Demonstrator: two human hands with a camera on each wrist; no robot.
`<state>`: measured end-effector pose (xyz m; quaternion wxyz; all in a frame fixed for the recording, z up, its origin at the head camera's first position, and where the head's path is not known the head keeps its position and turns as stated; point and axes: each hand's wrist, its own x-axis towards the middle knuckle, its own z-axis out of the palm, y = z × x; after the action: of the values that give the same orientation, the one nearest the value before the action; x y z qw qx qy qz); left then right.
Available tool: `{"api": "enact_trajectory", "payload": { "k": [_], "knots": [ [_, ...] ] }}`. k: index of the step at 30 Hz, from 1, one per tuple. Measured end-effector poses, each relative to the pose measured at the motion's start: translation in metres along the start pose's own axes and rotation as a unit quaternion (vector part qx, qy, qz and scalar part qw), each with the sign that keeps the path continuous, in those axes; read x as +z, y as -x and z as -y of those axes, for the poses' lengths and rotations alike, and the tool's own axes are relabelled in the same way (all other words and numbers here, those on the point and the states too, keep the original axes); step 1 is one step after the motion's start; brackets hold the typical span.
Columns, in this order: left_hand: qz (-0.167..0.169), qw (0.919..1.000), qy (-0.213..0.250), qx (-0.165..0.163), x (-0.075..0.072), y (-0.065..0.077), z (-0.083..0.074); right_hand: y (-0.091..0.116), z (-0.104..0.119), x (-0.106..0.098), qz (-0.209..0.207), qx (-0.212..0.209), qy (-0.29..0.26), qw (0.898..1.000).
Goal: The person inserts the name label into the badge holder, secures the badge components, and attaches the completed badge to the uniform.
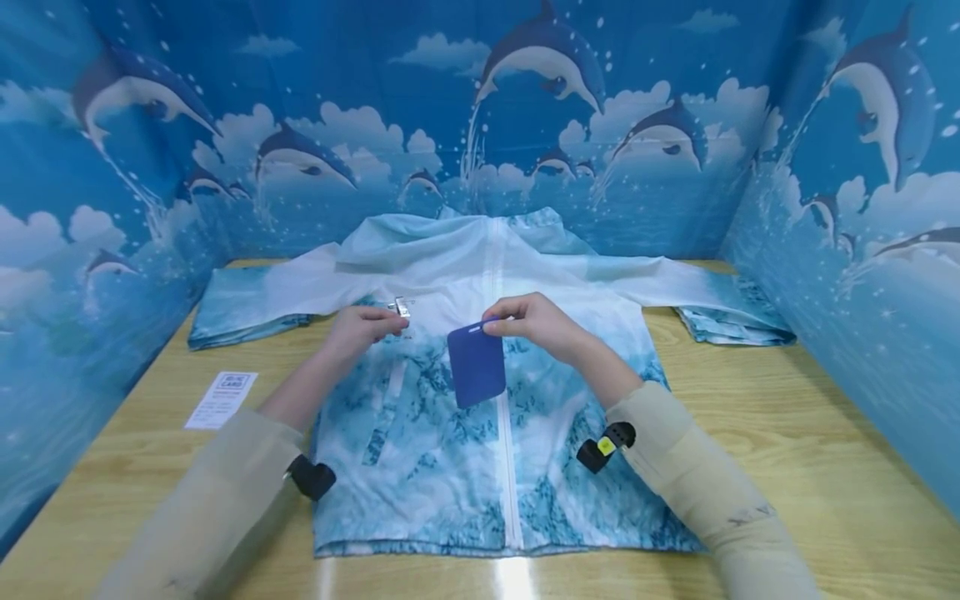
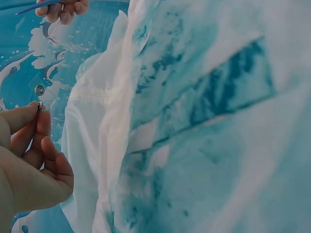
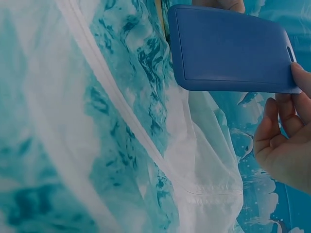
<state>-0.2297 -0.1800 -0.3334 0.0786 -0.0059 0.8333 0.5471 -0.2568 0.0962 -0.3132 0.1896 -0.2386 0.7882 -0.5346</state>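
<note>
My left hand pinches a small metal badge clip between thumb and fingertips. In the left wrist view a clear strap with a round metal snap stands up from those fingertips. The thumb and fingers of my right hand pinch a blue badge holder at one top corner, beside its slot. It hangs slightly tilted, and its broad flat face fills much of the right wrist view. Both hands are over a blue-and-white zip jacket, with a gap between the clip and the holder.
The jacket lies front up on a wooden table, its sleeves spread to both sides. A white printed card lies left of it. A dolphin-patterned curtain encloses the back and both sides.
</note>
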Motion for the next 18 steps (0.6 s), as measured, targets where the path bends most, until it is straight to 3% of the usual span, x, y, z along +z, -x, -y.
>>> {"api": "enact_trajectory", "payload": {
  "k": [3, 10, 18],
  "knots": [
    [0.014, 0.9997, -0.017, -0.006, -0.001, 0.006, 0.007, 0.004, -0.001, 0.002, 0.01, 0.0, -0.007, 1.0],
    [0.033, 0.9956, -0.081, 0.033, 0.0, 0.017, 0.023, 0.012, -0.002, 0.006, 0.027, -0.01, -0.012, 1.0],
    [0.046, 0.9902, -0.13, 0.024, -0.001, 0.025, 0.041, 0.018, 0.002, 0.009, 0.055, -0.031, -0.007, 0.998]
  ]
}}
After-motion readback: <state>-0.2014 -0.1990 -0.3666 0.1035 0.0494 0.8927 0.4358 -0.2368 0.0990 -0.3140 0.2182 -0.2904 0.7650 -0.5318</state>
